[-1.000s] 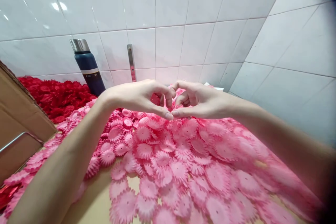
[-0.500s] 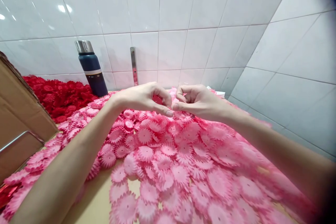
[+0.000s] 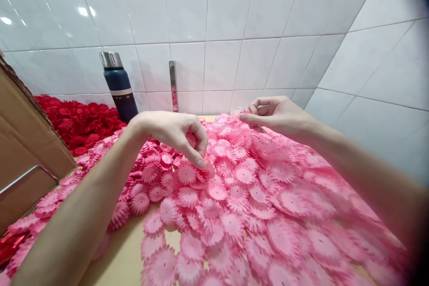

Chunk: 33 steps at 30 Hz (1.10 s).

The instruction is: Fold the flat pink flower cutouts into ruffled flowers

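Head view, the only one I have. My left hand [image 3: 170, 132] is lowered to the pile of pink flower discs [image 3: 254, 205] that covers most of the desk [image 3: 124, 259], its thumb and forefinger pinched together on the edge of one pink disc [image 3: 208, 169] at the near middle of the heap; the other fingers are curled under, so the hand is closed on that disc as far as I can judge. My right hand [image 3: 276, 114] is farther back and to the right, just above the far edge of the pink pile, fingers loosely curled with the forefinger stretched toward the left. It looks released, with nothing between the fingers that I can make out.

Half a second ago both hands were meeting fingertip to fingertip over the middle of the pile, working on something small and pink between them. They have since parted: the left has dropped down and nearer, the right has drawn back and to the right. I read that as the two-handed handling being over for the moment and a single disc now being taken by the left hand alone.

Around them: a heap of red flower discs [image 3: 78, 120] on the far left, a dark blue flask [image 3: 119, 87] with a steel cap upright against the white tiled wall [image 3: 234, 18], a narrow metal strip [image 3: 173, 86] fixed to that wall, and a cardboard box [image 3: 23, 143] at the near left.
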{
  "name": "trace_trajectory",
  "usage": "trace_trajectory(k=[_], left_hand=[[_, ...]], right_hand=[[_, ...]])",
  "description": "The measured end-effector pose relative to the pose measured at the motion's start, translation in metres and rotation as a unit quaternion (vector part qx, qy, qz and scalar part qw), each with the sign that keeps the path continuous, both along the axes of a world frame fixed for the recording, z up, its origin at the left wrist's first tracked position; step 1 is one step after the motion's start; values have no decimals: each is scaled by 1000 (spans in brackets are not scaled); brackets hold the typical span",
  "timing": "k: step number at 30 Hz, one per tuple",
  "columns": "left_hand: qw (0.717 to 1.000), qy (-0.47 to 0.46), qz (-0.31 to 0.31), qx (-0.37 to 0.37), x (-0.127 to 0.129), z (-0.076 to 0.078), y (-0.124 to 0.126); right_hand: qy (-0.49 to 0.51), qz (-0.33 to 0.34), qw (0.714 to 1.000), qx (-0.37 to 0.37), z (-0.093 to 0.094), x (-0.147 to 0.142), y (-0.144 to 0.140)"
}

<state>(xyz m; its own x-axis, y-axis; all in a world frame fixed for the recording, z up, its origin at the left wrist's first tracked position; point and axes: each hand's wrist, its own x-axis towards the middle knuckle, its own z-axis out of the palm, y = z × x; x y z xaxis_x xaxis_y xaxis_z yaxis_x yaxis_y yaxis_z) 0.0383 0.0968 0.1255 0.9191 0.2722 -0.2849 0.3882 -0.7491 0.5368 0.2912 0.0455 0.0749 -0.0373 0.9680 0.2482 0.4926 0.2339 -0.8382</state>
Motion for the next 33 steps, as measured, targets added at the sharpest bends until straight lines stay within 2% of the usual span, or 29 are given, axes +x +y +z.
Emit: trace_trajectory(k=[4,6,12,18,21,24,27,30,33], left_hand=[[999,11,25,33,3,-4,0],[998,-17,38,38,4,-4,0],[993,-81,68,51,3,-2,1],[986,-135,96,32,-3,3,-1],[975,-175,118,65,-5,3,-8],[961,-219,139,95,-5,-9,-24],[934,-280,210,73,-8,-30,-52],[918,-306,247,42,-12,-53,-80],[899,-354,258,27,-14,-70,-96]], right_hand=[[4,140,989,-50,5,-7,-5],[-1,172,983,-63,5,-14,-7],[-54,179,980,-73,7,-32,-17],[-119,165,979,-3,9,-40,-24],[-118,167,978,32,13,-43,-29],[-96,187,977,42,17,-46,-33],[-53,212,975,35,16,-48,-34],[-38,249,968,-12,12,-53,-34],[-23,282,956,-73,6,-63,-37]])
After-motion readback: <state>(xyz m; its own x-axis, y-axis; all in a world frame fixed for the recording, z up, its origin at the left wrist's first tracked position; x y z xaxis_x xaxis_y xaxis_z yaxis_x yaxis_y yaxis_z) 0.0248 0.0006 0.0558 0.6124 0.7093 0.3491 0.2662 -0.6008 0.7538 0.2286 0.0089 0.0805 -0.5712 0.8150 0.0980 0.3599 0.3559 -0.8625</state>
